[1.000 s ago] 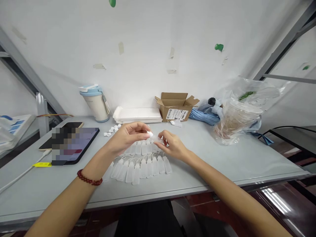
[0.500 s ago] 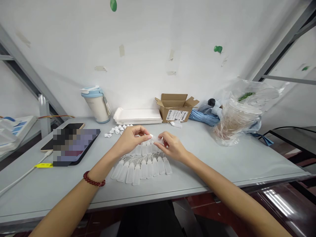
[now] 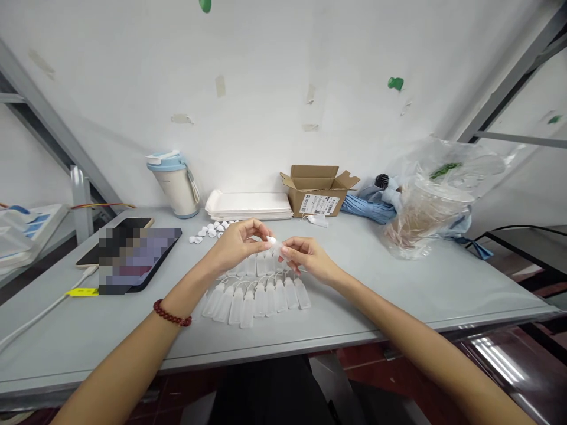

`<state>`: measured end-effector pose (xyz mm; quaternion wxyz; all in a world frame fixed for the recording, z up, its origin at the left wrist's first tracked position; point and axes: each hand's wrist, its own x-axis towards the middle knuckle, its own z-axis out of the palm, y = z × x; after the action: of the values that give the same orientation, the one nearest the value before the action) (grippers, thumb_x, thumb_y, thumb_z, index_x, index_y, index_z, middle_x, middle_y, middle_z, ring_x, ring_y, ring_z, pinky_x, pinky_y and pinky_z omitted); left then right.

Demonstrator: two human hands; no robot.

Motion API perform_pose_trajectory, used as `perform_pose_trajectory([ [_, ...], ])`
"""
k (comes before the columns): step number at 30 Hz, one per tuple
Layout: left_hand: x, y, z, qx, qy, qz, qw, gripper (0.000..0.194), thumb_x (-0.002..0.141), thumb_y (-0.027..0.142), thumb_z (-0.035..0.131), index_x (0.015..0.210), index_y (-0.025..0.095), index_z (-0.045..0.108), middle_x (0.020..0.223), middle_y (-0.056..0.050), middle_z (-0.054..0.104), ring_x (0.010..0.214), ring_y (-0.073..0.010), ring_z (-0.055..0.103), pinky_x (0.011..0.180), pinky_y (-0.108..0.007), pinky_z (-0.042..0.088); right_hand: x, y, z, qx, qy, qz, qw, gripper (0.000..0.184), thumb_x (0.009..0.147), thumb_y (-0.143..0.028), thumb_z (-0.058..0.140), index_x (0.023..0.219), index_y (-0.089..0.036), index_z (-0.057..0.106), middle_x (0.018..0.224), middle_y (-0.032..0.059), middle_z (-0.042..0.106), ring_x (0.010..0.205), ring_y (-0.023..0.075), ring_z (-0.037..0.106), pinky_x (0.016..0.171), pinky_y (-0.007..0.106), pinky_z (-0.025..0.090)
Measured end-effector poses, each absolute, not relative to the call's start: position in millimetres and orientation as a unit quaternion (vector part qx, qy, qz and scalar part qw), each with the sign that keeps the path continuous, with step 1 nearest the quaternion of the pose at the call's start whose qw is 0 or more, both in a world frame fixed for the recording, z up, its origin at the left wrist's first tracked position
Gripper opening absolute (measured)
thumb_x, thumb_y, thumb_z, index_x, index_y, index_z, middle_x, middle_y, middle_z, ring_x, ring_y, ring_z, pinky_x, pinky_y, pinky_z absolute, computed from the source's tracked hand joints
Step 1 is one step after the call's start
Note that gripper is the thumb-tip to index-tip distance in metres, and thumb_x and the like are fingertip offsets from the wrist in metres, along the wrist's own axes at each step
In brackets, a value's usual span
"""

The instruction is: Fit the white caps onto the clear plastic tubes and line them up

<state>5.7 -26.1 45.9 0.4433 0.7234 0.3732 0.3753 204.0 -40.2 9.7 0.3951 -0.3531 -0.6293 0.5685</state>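
The open brown cardboard box (image 3: 316,195) stands at the back of the grey bench (image 3: 376,307), against the wall. In front of it and a little to its left, both hands meet over a small translucent plastic bottle (image 3: 280,251). The left hand (image 3: 239,245) pinches the small white plastic cap (image 3: 271,240) at the bottle's upper end between thumb and fingertips; the right hand (image 3: 310,260) grips the bottle's body, its fingers closed narrowly around it.

Nearer the front edge than the box, and to its left, rows of translucent flat bottles with thin white straps (image 3: 248,310) lie under and below the hands. A scatter of loose white caps (image 3: 215,229) lies left of the box, before the stack of flat white packets (image 3: 250,205) just beside it. Another small translucent bottle (image 3: 318,221) lies right at the box's front. Right of the box are a bundled light-blue cloth (image 3: 370,206) and a clear plastic bag (image 3: 427,215).
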Motion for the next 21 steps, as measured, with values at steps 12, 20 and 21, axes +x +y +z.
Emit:
perform_pose_trajectory([
  [12, 9.3, -24.7, 45.8, 0.728, 0.463, 0.322, 0.391, 0.036, 0.076, 0.05, 0.06, 0.066, 0.016, 0.063, 0.066, -0.002, 0.063, 0.057, -0.013, 0.055, 0.056, -0.026, 0.047, 203.4, -38.9, 9.4, -0.347, -0.621, 0.573, 0.407, 0.032, 0.075, -0.045, 0.065, 0.08, -0.014, 0.06, 0.074, 0.0021, 0.064, 0.045, 0.0044, 0.044, 0.039, 0.019, 0.038],
  [20, 9.1, -31.1, 52.4, 0.744, 0.437, 0.325, 0.387, 0.024, 0.074, 0.041, 0.064, 0.08, 0.018, 0.068, 0.08, -0.003, 0.068, 0.063, -0.0144, 0.06, 0.065, -0.029, 0.051, 204.8, -38.1, 6.8, -0.362, -0.628, 0.559, 0.402, 0.032, 0.077, -0.045, 0.062, 0.078, -0.014, 0.06, 0.071, 0.0019, 0.063, 0.042, 0.0041, 0.042, 0.037, 0.02, 0.036],
  [21, 8.7, -31.0, 52.1, 0.744, 0.435, 0.327, 0.387, 0.024, 0.073, 0.04, 0.065, 0.081, 0.018, 0.069, 0.083, -0.004, 0.069, 0.066, -0.0151, 0.061, 0.067, -0.03, 0.051, 205.1, -37.9, 6.4, -0.362, -0.625, 0.562, 0.403, 0.032, 0.077, -0.045, 0.063, 0.078, -0.013, 0.06, 0.071, 0.002, 0.063, 0.042, 0.0042, 0.042, 0.038, 0.02, 0.036],
])
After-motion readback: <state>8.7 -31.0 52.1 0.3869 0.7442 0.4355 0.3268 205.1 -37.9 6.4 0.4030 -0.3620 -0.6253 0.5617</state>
